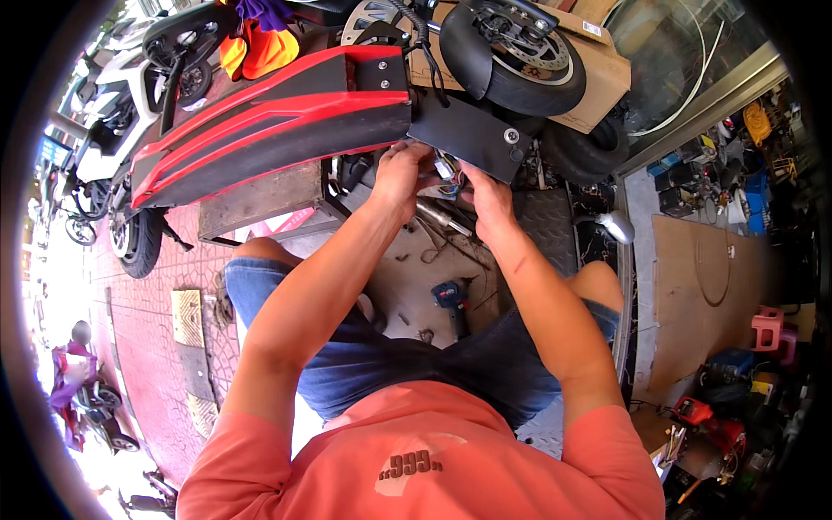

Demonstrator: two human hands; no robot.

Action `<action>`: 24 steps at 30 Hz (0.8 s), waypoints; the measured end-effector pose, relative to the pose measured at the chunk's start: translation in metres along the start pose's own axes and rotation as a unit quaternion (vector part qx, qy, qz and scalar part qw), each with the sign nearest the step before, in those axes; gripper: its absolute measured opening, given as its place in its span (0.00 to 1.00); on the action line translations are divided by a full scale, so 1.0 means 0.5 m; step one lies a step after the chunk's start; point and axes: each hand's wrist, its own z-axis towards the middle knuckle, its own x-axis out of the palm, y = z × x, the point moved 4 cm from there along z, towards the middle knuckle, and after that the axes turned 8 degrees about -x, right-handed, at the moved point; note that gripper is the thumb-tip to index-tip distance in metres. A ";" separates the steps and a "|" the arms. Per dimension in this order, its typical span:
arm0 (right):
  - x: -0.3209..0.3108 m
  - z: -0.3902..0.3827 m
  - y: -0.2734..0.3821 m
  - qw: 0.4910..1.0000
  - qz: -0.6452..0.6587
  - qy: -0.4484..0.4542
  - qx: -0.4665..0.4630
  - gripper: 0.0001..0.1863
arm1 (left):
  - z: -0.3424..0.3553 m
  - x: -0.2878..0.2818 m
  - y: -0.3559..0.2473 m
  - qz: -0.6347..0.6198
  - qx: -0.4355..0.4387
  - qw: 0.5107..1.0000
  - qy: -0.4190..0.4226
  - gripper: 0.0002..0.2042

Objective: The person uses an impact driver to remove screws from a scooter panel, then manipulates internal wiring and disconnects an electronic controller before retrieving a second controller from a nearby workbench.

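At the right end of the red-and-black scooter deck (338, 134), a bunch of thin coloured wires (456, 185) with a white connector (444, 167) hangs out beneath the edge of a black plate (459, 130), which juts rightward from that end. Both bare hands meet at this spot, a narrow gap between them. The left hand (401, 176) is close up against the deck's lower right corner, its fingers bent inward toward the wires. The right hand (490, 198) is farther right of the deck, fingers drawn close together beside the wires, tips partly hidden. Whether either hand grips a wire cannot be told.

Below the deck's right end, a silvery tube (444, 217) lies at a slant, and lower still, between the person's knees, is a dark blue drill (451, 296). Directly below the deck's middle is a worn bench (251, 208); below its left end, a black tyre (143, 251) is on reddish paving (147, 347). Above the deck is a bright orange cloth (273, 56). Up and right of the deck, a small wheel (537, 65) rests against a cardboard box (607, 74).
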 end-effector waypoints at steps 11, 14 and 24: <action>-0.055 0.007 0.025 0.957 -0.249 0.018 -0.147 0.19 | 0.031 0.022 0.015 -0.031 -0.047 0.998 -0.007 0.14; -0.055 -0.012 0.055 0.941 -0.297 -0.020 -0.159 0.16 | 0.025 0.018 0.016 -0.044 -0.033 0.998 -0.015 0.12; -0.029 -0.036 0.045 0.936 -0.328 0.026 -0.122 0.16 | 0.000 -0.001 0.000 -0.075 -0.097 0.991 0.052 0.08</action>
